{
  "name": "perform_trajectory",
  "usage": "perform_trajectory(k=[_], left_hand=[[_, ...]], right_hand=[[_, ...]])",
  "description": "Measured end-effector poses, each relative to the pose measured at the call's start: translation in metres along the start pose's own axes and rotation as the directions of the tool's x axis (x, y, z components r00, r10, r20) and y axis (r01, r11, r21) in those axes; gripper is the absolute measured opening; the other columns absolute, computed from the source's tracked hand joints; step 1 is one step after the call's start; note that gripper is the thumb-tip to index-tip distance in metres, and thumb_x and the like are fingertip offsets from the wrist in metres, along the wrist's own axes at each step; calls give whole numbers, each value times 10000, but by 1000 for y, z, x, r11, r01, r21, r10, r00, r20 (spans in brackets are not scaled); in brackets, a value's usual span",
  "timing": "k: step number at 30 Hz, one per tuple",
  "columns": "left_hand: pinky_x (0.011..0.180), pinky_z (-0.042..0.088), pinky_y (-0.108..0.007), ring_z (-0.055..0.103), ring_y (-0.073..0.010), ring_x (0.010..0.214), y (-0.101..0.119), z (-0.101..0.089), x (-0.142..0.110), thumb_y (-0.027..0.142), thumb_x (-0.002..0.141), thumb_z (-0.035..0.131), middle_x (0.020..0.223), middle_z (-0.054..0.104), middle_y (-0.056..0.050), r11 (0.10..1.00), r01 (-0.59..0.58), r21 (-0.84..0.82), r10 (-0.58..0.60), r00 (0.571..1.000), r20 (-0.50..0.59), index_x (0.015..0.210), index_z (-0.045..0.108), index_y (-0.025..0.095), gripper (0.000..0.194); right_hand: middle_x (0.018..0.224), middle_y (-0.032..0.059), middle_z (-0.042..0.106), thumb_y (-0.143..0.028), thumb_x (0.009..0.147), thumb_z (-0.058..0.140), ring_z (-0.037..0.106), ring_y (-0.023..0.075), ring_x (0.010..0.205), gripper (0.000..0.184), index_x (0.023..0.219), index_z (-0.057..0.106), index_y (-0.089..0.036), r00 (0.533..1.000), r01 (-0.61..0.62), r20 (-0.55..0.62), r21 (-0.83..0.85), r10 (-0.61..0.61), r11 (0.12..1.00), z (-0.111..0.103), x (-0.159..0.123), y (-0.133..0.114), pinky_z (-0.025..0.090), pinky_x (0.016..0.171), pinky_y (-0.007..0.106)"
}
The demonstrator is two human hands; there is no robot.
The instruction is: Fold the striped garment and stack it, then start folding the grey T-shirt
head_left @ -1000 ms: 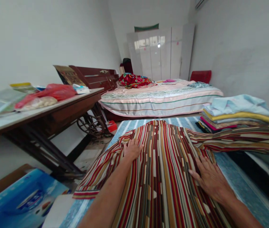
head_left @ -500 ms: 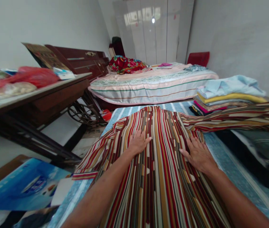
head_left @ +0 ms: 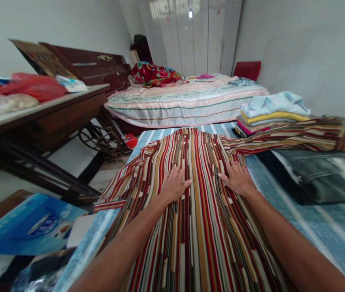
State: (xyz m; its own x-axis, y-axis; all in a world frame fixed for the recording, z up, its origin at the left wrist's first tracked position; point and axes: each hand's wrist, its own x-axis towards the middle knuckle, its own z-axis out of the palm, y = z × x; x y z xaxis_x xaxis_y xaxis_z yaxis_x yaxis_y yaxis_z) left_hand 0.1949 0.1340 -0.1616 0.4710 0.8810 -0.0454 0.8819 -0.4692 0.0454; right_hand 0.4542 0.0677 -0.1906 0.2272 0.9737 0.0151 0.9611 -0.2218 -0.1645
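A striped shirt (head_left: 202, 227) in red, tan and cream lies spread flat on a blue striped cover (head_left: 318, 227). My left hand (head_left: 174, 183) rests palm down on its middle, fingers stretched out. My right hand (head_left: 236, 177) lies flat a little to the right, fingers spread too. One striped sleeve (head_left: 294, 138) stretches off to the right over dark folded cloth; the other sleeve (head_left: 120, 190) hangs bunched at the left edge.
A stack of folded clothes (head_left: 269, 111) sits at the back right, dark folded jeans (head_left: 318, 172) beside it. A bed (head_left: 187, 101) stands beyond, a wardrobe (head_left: 190, 36) behind it. At left are a cluttered wooden table (head_left: 53, 117) and a blue box (head_left: 23, 225).
Both hands have slid forward and closer together up the shirt; my right hand moved in from the right edge toward the middle. The view has tilted down and shifted right.
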Motion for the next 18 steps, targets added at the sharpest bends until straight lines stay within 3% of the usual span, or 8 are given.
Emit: perform_trajectory(k=[3, 7, 11, 14, 18], left_hand=[[1111, 166, -469, 150, -240, 1404, 1, 4, -5, 592, 900, 218, 1517, 232, -103, 1000, -3, 19, 3, 1000, -17, 1412, 304, 179, 663], [1112, 177, -464, 165, -243, 1400, 15, -8, -19, 567, 910, 233, 1516, 234, -110, 1000, 5, 20, -4, 999, -39, 1396, 336, 163, 640], [1120, 154, -467, 153, -249, 1402, 52, -23, -63, 545, 918, 260, 1514, 239, -114, 987, -158, -8, 158, 987, -11, 1373, 374, 152, 612], [1125, 144, -457, 143, -240, 1405, 85, -26, -105, 567, 916, 240, 1514, 242, -107, 935, -345, -86, 349, 936, 37, 1382, 361, 164, 627], [1131, 121, -442, 89, -221, 1415, 118, -16, -146, 638, 889, 204, 1533, 183, -86, 808, -554, -203, 578, 812, 82, 1439, 240, 198, 705]], right_hand=[[1478, 196, 256, -620, 903, 229, 172, 324, 1370, 755, 1401, 318, -60, 1000, 9, -9, 40, -9, 999, 0, 1, 1, 145, 1085, 475], [1446, 210, 311, -576, 924, 218, 240, 315, 1348, 713, 1382, 326, -40, 999, 35, -28, 70, -33, 997, -10, 4, 5, 199, 1070, 454], [1448, 187, 318, -527, 942, 195, 268, 264, 1343, 658, 1395, 293, -60, 993, 102, -73, 63, -97, 993, -30, -4, 7, 239, 1064, 394], [1459, 157, 317, -550, 929, 227, 267, 250, 1348, 649, 1389, 328, -104, 984, 166, -75, 48, -162, 985, -38, -24, 8, 247, 1066, 383], [1464, 183, 303, -569, 919, 221, 243, 272, 1362, 689, 1400, 321, -85, 981, 187, -51, 32, -185, 982, -30, -57, 16, 239, 1070, 432]])
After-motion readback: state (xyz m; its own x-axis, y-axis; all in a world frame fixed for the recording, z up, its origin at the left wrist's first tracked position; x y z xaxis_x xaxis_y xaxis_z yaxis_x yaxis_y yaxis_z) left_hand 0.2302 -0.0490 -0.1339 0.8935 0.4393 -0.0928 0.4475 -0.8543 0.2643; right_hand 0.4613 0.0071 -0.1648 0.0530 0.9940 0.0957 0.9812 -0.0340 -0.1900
